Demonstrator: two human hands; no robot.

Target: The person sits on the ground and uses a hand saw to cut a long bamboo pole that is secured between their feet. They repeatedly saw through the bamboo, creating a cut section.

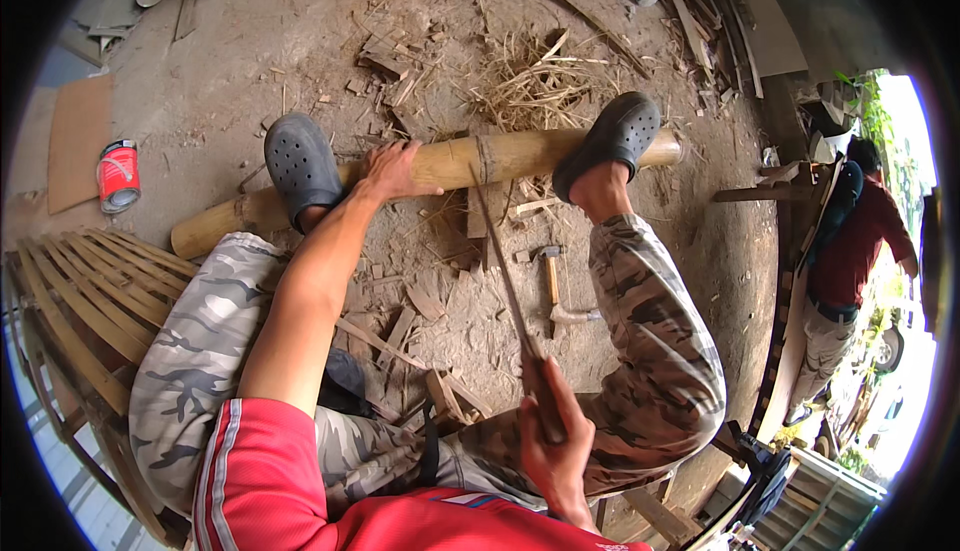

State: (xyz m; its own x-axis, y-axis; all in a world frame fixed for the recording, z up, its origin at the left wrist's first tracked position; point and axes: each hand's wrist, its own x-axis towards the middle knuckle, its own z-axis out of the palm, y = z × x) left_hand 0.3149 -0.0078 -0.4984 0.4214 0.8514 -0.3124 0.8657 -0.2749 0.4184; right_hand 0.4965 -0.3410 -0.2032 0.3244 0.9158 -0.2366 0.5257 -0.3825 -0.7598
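Observation:
A thick bamboo pole point(530, 154) lies crosswise on the ground, with a block of wood point(483, 216) under or just behind its middle. My left hand point(393, 169) presses down on the pole left of its node, fingers closed around it. Both my dark clogs point(612, 141) rest on the pole, one on each side. My right hand point(555, 446) grips the brown handle of a long, narrow-bladed tool point(510, 291). Its blade appears edge-on, so I cannot tell whether it is a saw or a large knife. The blade's far end reaches the pole near the node.
Between my legs lie a hammer point(551, 273) and wood scraps point(425, 301). Beyond the pole is a heap of shavings point(540, 86). A red can point(119, 176) stands left, near a slatted bamboo seat point(110, 281). At far right, another person point(850, 251) is turned away.

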